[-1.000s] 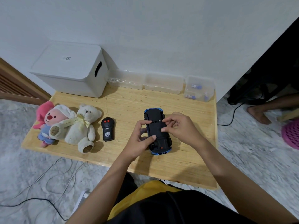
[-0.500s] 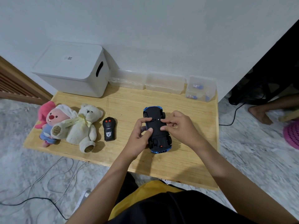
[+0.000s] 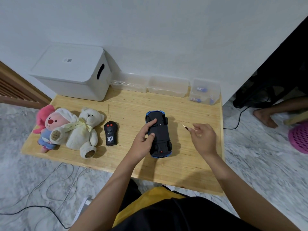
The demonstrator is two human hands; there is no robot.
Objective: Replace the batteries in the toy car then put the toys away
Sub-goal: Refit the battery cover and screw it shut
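Lying belly-up on the wooden table [image 3: 126, 104], the toy car [image 3: 159, 135] is gripped by the left hand [image 3: 144, 142], thumb and forefinger curled onto its underside. Just right, the right hand [image 3: 202, 138] pinches a thin screwdriver [image 3: 184, 126]. A black remote [image 3: 110, 133] sits left, beside two plush toys [image 3: 70, 129].

Pink basket [image 3: 300, 139] cut by right edge; contents of far-right clear box [image 3: 204, 91] too small to identify.

The yellow ribbon [image 3: 73, 126] on the cream teddy bear [image 3: 85, 130], left of frame, read "Love Love"; the black remote [image 3: 110, 133] beside it bore "27MHz".
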